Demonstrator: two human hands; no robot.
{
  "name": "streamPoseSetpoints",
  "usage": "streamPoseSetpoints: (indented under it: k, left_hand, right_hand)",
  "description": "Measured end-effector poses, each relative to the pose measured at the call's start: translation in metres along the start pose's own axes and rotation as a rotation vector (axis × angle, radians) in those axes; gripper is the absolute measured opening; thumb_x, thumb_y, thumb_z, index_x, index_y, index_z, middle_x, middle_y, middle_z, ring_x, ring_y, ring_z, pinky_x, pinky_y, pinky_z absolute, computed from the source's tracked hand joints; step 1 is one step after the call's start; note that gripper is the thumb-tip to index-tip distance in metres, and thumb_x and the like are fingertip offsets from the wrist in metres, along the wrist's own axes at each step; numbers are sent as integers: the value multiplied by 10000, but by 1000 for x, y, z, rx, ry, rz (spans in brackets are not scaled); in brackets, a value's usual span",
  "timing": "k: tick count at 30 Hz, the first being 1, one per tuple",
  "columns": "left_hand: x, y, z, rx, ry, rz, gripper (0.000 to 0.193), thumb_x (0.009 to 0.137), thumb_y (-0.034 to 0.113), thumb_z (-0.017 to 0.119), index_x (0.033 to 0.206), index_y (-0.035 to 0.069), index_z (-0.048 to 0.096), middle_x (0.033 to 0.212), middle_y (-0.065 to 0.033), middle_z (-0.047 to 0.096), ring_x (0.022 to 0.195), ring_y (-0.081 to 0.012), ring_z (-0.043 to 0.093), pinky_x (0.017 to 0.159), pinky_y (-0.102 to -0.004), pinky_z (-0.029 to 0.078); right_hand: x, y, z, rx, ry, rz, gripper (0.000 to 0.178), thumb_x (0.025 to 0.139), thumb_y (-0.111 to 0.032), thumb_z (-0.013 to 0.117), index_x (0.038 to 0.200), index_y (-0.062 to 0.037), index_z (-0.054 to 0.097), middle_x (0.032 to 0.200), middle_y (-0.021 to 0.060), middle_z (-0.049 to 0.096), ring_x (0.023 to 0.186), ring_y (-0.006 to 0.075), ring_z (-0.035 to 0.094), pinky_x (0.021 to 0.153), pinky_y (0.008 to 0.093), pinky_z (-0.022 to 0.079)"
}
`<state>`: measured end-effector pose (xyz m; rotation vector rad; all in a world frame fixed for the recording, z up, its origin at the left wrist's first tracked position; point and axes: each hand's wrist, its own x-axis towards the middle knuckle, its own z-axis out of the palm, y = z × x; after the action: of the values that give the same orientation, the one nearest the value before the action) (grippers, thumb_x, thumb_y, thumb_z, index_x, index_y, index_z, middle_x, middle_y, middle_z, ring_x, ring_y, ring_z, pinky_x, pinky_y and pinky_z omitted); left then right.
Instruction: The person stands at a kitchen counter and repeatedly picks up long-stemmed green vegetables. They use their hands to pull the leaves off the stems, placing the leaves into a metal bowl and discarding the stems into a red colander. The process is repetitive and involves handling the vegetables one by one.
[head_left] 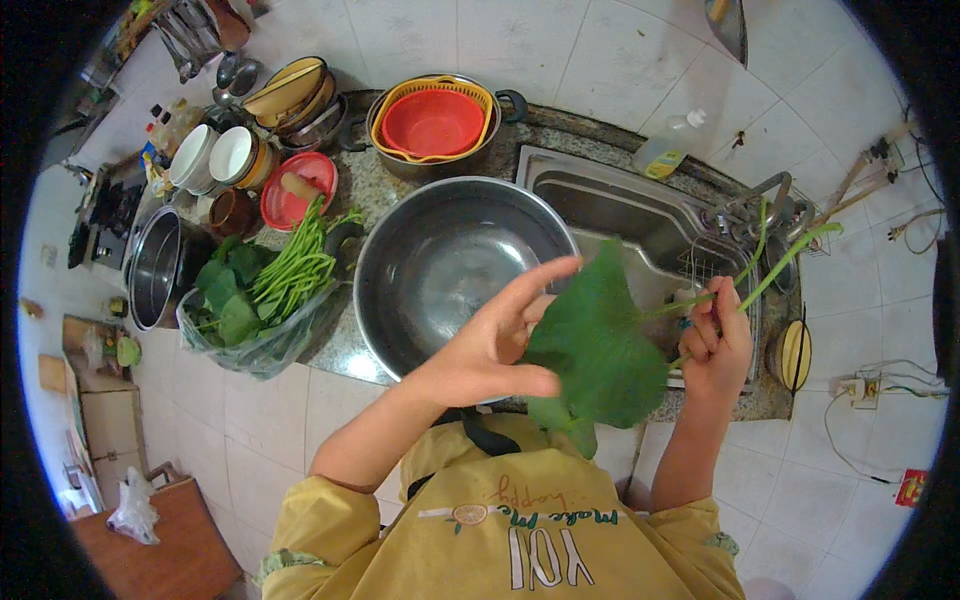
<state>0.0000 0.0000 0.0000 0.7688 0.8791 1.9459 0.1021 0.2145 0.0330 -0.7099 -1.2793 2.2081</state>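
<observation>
A large green leaf on a long stem hangs in front of my chest, over the counter's front edge. My right hand grips two green stems that rise up and to the right. My left hand pinches the leaf's left edge between thumb and fingers, with the forefinger stretched out. A big steel bowl, with nothing in it, stands just behind my left hand.
A clear bag of green stems and leaves lies left of the bowl. Behind stand a pot with red and orange colanders, a red plate, cups and stacked bowls. A steel sink with a tap sits to the right.
</observation>
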Motion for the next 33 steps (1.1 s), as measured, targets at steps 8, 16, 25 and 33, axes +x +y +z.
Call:
streamPoseSetpoints:
  k: [8,16,25,33]
  left_hand:
    - [-15,28,18,181,239,23,815,707,-175,493,1369,94,101,1168,-95,470,964,-128,523,782,-236,414]
    - [-22,31,18,184,254,80,787,691,-188,383,1369,65,75,1151,-88,481,973,-127,533,722,-187,399]
    - [-25,36,16,176,211,86,831,623,-184,319,1371,64,55,1134,-104,504,996,-136,531,682,-155,380]
    - [-23,23,-16,1298,426,74,680,618,-162,407,1266,30,327,1164,-163,474,1024,-263,519,812,-265,406]
  right_hand:
    - [8,4,-5,-11,22,-150,135,872,-204,490,838,-78,525,661,29,533,369,8,235,331,170,149]
    - [11,1,-7,-20,-52,-174,140,884,-198,476,844,-70,517,674,45,560,350,10,217,317,173,141]
    - [12,-1,-1,-33,-67,-182,131,887,-189,471,852,-70,512,671,47,559,354,4,219,315,169,140]
    - [11,2,4,-105,-49,-231,129,872,-181,498,848,-57,524,662,69,571,359,9,245,324,173,156]
